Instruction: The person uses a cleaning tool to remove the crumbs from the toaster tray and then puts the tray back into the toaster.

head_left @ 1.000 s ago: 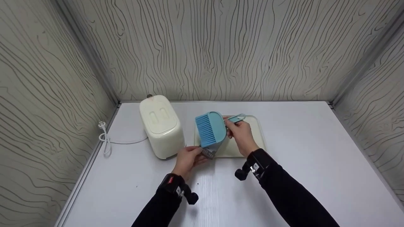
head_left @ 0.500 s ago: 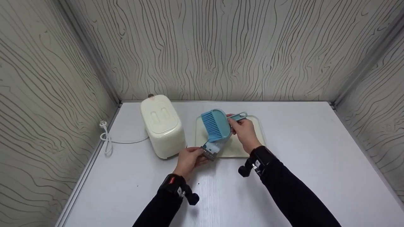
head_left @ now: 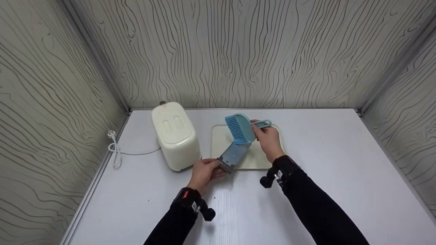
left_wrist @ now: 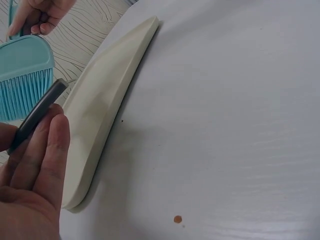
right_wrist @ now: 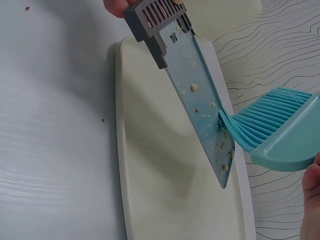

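Note:
In the head view, my left hand (head_left: 203,173) pinches the grey end of a narrow, flat crumb tray (head_left: 235,154), which slants over a cream tray (head_left: 265,161). My right hand (head_left: 269,142) grips the looped handle of a light-blue brush (head_left: 244,127). Its bristles (right_wrist: 272,115) touch the crumb tray's edge toward the far end in the right wrist view. Several crumbs (right_wrist: 194,87) lie on the crumb tray's surface. From the left wrist, the grey end (left_wrist: 37,115) shows edge-on between thumb and fingers.
A cream toaster (head_left: 180,151) with a covered top stands left of the hands. Its white cord (head_left: 136,154) runs to a plug (head_left: 111,134) by the left wall. Small brown crumbs (left_wrist: 178,219) dot the white table (head_left: 327,163). Patterned walls enclose the back and sides.
My right hand has drawn the brush right and away along the crumb tray, uncovering more of its surface. The left hand stays nearly still with the grey end.

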Demonstrator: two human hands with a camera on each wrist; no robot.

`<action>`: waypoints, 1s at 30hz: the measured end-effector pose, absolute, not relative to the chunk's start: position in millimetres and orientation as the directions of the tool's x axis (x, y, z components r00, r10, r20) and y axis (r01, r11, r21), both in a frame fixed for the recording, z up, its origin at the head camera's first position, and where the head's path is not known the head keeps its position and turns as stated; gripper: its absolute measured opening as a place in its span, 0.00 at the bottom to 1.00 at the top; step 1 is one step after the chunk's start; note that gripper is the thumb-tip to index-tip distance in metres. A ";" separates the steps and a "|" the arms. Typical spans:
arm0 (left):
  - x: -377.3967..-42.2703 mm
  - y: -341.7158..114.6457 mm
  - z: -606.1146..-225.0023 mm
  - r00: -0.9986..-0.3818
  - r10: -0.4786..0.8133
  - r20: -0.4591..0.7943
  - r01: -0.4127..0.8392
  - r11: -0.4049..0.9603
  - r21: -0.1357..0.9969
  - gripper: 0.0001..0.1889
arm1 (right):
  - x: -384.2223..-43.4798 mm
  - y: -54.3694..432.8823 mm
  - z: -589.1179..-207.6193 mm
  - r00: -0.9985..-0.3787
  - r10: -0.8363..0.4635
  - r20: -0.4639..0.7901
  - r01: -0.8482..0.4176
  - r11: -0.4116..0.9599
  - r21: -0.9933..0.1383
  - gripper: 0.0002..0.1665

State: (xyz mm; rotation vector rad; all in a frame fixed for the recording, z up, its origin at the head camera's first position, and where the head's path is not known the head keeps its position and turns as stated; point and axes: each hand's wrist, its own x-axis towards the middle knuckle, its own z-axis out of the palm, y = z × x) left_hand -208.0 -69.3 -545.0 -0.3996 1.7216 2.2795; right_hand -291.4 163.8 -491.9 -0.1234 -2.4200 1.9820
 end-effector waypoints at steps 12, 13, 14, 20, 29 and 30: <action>-208.6 -68.1 -545.5 -0.928 0.029 -0.370 -0.364 -0.275 0.890 0.19 | -293.2 172.4 -493.9 -0.989 0.145 -0.032 0.058 0.177 -0.983 0.20; -208.7 -68.2 -545.6 -0.928 0.030 -0.370 -0.364 -0.274 0.890 0.20 | -292.8 173.1 -493.5 -0.988 0.150 -0.020 0.047 0.176 -0.983 0.21; -209.0 -68.3 -545.7 -0.929 0.031 -0.369 -0.363 -0.272 0.891 0.20 | -292.3 173.7 -493.0 -0.987 0.158 -0.007 0.035 0.172 -0.985 0.21; -209.2 -70.3 -546.5 -0.931 0.040 -0.364 -0.360 -0.279 0.890 0.19 | -287.8 178.1 -488.0 -0.979 0.194 0.057 -0.030 0.141 -0.990 0.21; -208.8 -72.1 -545.1 -0.927 0.039 -0.373 -0.367 -0.302 0.880 0.19 | -274.8 172.6 -478.6 -0.996 0.066 0.060 -0.054 0.080 -0.995 0.22; -208.7 -72.1 -544.8 -0.926 0.038 -0.375 -0.369 -0.301 0.880 0.19 | -273.1 170.8 -477.3 -0.997 0.042 0.062 -0.059 0.079 -0.995 0.21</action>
